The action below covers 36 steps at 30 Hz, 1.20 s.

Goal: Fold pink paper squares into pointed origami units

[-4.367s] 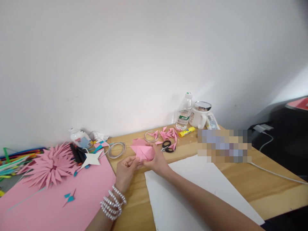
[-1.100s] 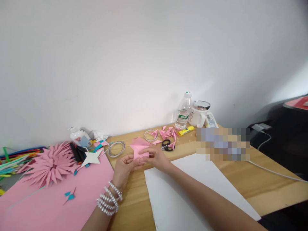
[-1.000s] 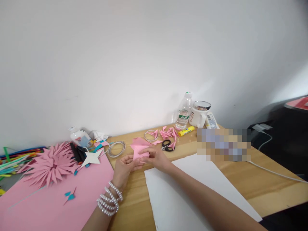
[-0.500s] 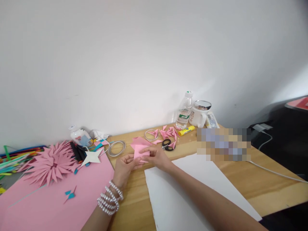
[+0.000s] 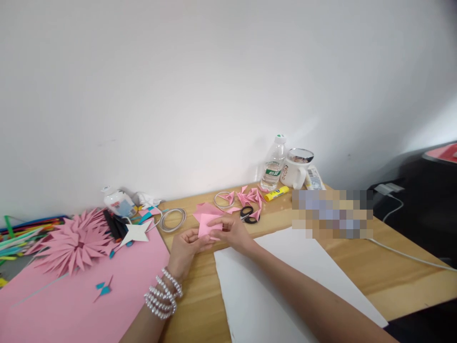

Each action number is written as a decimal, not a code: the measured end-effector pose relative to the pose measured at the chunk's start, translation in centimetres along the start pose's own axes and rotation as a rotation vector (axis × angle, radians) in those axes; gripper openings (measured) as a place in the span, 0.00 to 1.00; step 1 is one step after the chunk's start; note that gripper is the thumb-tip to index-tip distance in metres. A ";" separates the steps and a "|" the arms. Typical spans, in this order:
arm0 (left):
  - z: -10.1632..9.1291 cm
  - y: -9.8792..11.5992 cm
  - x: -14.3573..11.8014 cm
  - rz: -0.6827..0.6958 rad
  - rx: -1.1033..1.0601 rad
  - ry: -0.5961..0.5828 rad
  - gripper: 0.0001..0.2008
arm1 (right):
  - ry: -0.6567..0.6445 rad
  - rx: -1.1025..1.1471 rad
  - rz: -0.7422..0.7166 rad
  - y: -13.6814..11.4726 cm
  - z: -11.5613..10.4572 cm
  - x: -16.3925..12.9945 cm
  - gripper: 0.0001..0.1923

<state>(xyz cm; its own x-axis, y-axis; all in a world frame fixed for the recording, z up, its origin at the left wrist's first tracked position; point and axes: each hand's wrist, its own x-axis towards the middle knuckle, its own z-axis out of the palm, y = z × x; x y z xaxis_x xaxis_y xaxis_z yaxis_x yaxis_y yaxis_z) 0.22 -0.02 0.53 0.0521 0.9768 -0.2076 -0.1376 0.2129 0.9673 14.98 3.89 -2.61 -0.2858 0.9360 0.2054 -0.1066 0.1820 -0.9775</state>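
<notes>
A small folded piece of pink paper [image 5: 206, 225] is held up between both hands just over the wooden table. My left hand [image 5: 188, 241], with pearl bracelets [image 5: 161, 297] around its wrist, pinches the lower left part of the paper. Fingers of my right hand [image 5: 231, 232] are closed on its right edge and cover part of it. Behind the held piece lies more pink paper [image 5: 207, 208]. Black-handled scissors [image 5: 247, 214] rest right of my right hand, close to several folded pink paper pieces [image 5: 252, 196].
A large pink sheet [image 5: 82, 309] at left carries a spiky pink paper flower [image 5: 79, 243] and a white paper star [image 5: 136, 232]. White paper [image 5: 264, 290] lies under my right forearm. Along the wall stand a water bottle [image 5: 274, 164] and mug [image 5: 297, 169], with a yellow glue stick [image 5: 276, 193] nearby.
Hardly anything differs. The fingers of both hands have shifted slightly on the pink paper, which stays in the same place.
</notes>
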 end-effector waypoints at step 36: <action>-0.3 -0.1 -0.2 -0.061 0.133 -0.142 0.17 | -0.145 -0.062 -0.004 0.2 -0.3 0.0 0.10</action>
<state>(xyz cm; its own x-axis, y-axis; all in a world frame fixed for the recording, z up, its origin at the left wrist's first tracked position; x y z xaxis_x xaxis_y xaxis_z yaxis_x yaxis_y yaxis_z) -0.09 -0.26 0.42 0.1966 0.9474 -0.2526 0.0016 0.2573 0.9663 15.27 4.04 -2.82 -0.4203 0.8828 0.2097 -0.0505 0.2079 -0.9768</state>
